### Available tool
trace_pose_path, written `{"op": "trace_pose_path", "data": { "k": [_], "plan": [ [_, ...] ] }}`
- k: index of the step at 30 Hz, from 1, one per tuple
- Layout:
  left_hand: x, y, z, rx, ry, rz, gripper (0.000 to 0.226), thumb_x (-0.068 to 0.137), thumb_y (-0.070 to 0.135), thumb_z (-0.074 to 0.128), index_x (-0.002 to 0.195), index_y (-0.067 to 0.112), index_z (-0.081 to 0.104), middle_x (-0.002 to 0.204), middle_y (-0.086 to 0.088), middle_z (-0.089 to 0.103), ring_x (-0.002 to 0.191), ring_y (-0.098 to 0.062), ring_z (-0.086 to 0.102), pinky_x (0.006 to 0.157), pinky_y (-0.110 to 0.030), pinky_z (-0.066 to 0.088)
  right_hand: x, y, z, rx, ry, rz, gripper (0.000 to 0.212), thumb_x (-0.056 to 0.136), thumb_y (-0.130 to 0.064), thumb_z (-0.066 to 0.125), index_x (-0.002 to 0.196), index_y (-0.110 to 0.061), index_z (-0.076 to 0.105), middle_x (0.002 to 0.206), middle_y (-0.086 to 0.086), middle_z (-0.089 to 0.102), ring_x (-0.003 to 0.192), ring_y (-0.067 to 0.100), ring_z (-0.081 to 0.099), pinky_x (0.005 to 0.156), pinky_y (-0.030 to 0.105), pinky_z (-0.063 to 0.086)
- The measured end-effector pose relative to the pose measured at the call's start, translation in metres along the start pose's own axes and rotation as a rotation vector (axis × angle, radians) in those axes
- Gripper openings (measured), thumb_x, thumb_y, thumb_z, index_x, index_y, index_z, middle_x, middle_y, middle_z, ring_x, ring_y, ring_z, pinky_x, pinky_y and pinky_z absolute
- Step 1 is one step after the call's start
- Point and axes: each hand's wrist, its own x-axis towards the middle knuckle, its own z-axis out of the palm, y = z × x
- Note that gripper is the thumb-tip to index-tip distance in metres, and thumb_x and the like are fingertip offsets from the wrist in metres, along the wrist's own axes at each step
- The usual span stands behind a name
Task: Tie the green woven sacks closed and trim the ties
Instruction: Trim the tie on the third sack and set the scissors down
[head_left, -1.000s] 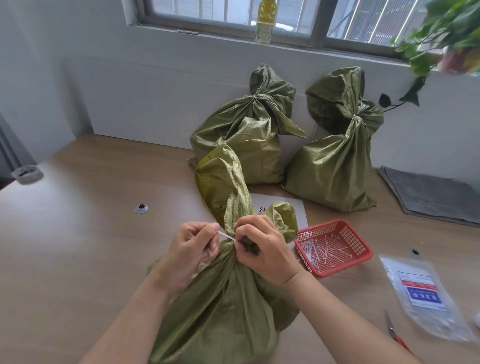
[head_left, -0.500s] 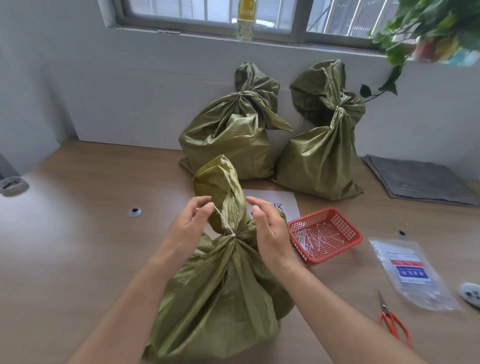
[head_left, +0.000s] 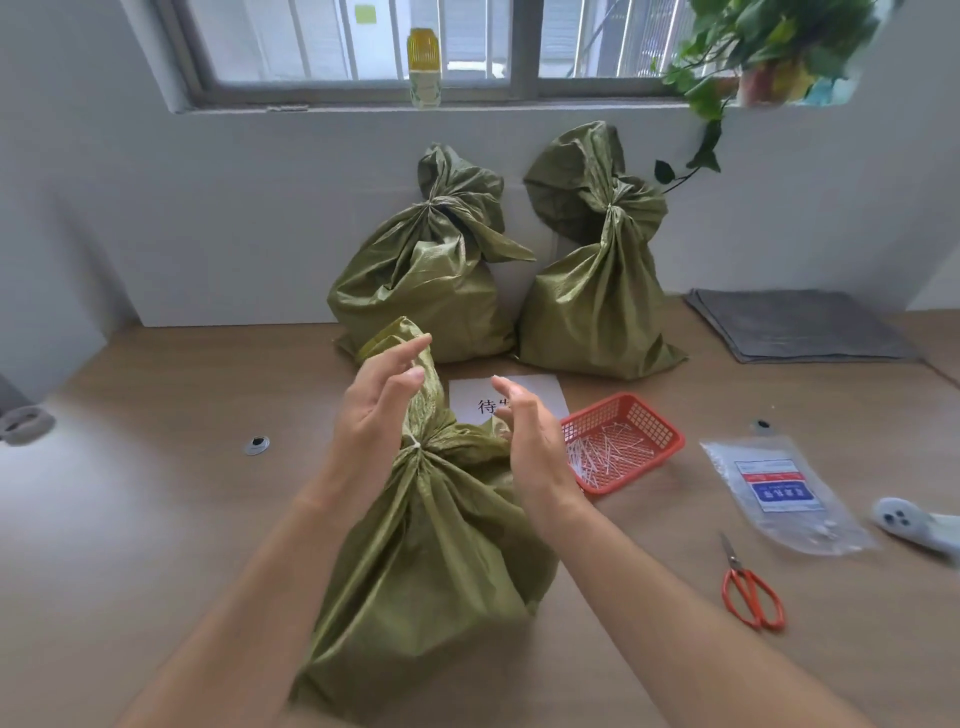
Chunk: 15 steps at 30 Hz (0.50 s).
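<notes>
As I look down through the head camera, the green woven sack (head_left: 431, 561) that I am working on stands on the wooden table (head_left: 156, 519) right between my forearms, its neck gathered and cinched by a thin white tie (head_left: 414, 442). My left hand (head_left: 374, 410) is held just left of the gathered top, fingers straight and relaxed and gripping nothing; its fingertips lie in front of the loose flap, and I cannot tell whether they touch it. My right hand (head_left: 530, 441) is on the other side of the neck, apart from it, with the fingers loosely bent and nothing in them.

I count three sacks in all: this near one, and two more against the wall, a left one (head_left: 426, 291) and a right one (head_left: 597, 301), side by side and touching, both with bunched necks. There is one pair of red-handled scissors (head_left: 750, 592) lying flat near my right forearm, and one sheet of paper (head_left: 540, 395) partly hidden behind my right hand.

One red mesh basket (head_left: 652, 423) sits just right of my right hand and holds a heap of short white pieces (head_left: 602, 452), too many and too small to count. One clear plastic pouch (head_left: 779, 493) with a red and blue label lies beyond the scissors; I cannot make out its contents.
</notes>
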Motion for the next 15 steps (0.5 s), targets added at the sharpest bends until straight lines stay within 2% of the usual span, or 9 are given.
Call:
{"op": "trace_pose_path", "data": {
  "k": [3, 6, 8, 10, 12, 15],
  "plan": [
    [-0.022, 0.01, 0.033, -0.028, 0.001, -0.025, 0.05, 0.093, 0.042, 0.045, 0.141, 0.036, 0.059, 0.15, 0.012, 0.052, 0.139, 0.003, 0.044, 0.116, -0.025, 0.034, -0.015, -0.004, -0.036, 0.024, -0.027, -0.001, 0.062, 0.091, -0.055, 0.035, 0.141, -0.031, 0.062, 0.14, -0.008, 0.061, 0.132, 0.008, 0.053, 0.117, 0.039, 0.041],
    [-0.046, 0.013, 0.075, -0.048, 0.012, -0.067, 0.048, 0.094, 0.045, 0.044, 0.141, 0.043, 0.058, 0.152, 0.016, 0.051, 0.144, -0.002, 0.041, 0.124, -0.041, 0.027, -0.03, -0.002, -0.078, 0.042, -0.045, 0.012, 0.06, 0.089, -0.057, 0.037, 0.135, -0.032, 0.066, 0.131, -0.01, 0.066, 0.124, 0.006, 0.058, 0.11, 0.038, 0.045],
    [-0.061, 0.014, 0.106, -0.069, 0.021, -0.094, 0.051, 0.094, 0.043, 0.043, 0.143, 0.042, 0.055, 0.153, 0.018, 0.05, 0.145, -0.004, 0.04, 0.126, -0.04, 0.025, -0.04, 0.004, -0.108, 0.073, -0.045, 0.021, 0.059, 0.089, -0.057, 0.039, 0.134, -0.031, 0.067, 0.127, -0.013, 0.068, 0.124, 0.005, 0.06, 0.112, 0.037, 0.046],
    [-0.074, 0.016, 0.138, -0.089, 0.008, -0.12, 0.055, 0.093, 0.041, 0.04, 0.147, 0.039, 0.052, 0.155, 0.016, 0.047, 0.146, -0.006, 0.039, 0.125, -0.035, 0.025, -0.049, 0.01, -0.14, 0.092, -0.027, 0.023, 0.056, 0.093, -0.051, 0.039, 0.133, -0.025, 0.068, 0.124, -0.016, 0.067, 0.121, 0.002, 0.059, 0.11, 0.029, 0.046],
    [-0.084, 0.016, 0.166, -0.104, -0.013, -0.141, 0.058, 0.092, 0.04, 0.04, 0.149, 0.037, 0.05, 0.156, 0.014, 0.047, 0.146, -0.006, 0.039, 0.123, -0.031, 0.027, -0.056, 0.016, -0.169, 0.1, -0.001, 0.049, 0.051, 0.099, -0.044, 0.04, 0.134, -0.021, 0.067, 0.128, -0.01, 0.068, 0.122, 0.005, 0.06, 0.107, 0.025, 0.045],
    [-0.092, 0.009, 0.202, -0.121, -0.025, -0.193, 0.058, 0.091, 0.04, 0.041, 0.148, 0.036, 0.051, 0.154, 0.013, 0.049, 0.145, -0.007, 0.04, 0.123, -0.032, 0.026, -0.065, 0.031, -0.206, 0.12, 0.015, 0.087, 0.046, 0.099, -0.043, 0.042, 0.13, -0.021, 0.069, 0.124, -0.012, 0.069, 0.117, 0.0, 0.061, 0.105, 0.022, 0.046]
  ]
}}
